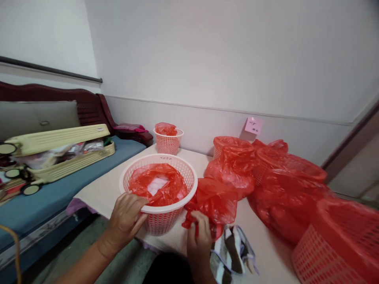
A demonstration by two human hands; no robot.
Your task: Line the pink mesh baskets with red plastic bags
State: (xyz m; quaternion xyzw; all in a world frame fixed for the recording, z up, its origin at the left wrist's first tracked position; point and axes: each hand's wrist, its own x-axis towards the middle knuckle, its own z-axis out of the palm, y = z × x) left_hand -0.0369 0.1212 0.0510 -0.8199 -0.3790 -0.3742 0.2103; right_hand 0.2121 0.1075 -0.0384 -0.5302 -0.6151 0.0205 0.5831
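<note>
A round pink plastic basket [194, 189] stands on the light table cover, just left of the middle. Inside it a red plastic bag [174, 181] lies crumpled around something pale [156, 184]. My left hand [126, 215] grips the basket's near-left rim, fingers over the top and thumb against the outside. Right of the basket, a loose red plastic bag [216, 199] lies on the table. My right hand [199, 240] is at its near edge with fingers curled in against the film; the fingertips' hold is partly hidden. Beside that hand lies a striped cloth with purple ties [232, 250].
Several red-bagged baskets [296, 189] crowd the right side, one basket [328, 248] close in front. A smaller basket [167, 144] stands at the back near the wall, which bears a pink note [254, 125]. At left, an open yellow suitcase [71, 159] lies on a blue bed [130, 148].
</note>
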